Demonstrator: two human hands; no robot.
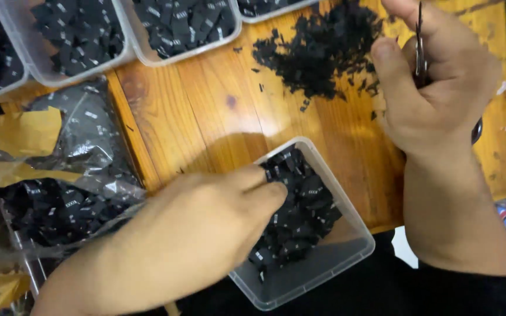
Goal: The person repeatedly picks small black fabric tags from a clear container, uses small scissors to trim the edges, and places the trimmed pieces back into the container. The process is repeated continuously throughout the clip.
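Left-hand fingers [265, 190] pinch into black labels [300, 210]; right hand [434, 82] is closed on scissors [421, 52].

The left hand [206, 228] works inside the clear tub [323, 275], which overhangs the near worktop [206, 111] edge; pressing down could tip it. Snipped scraps [317, 52] lie far right, and could mix in.
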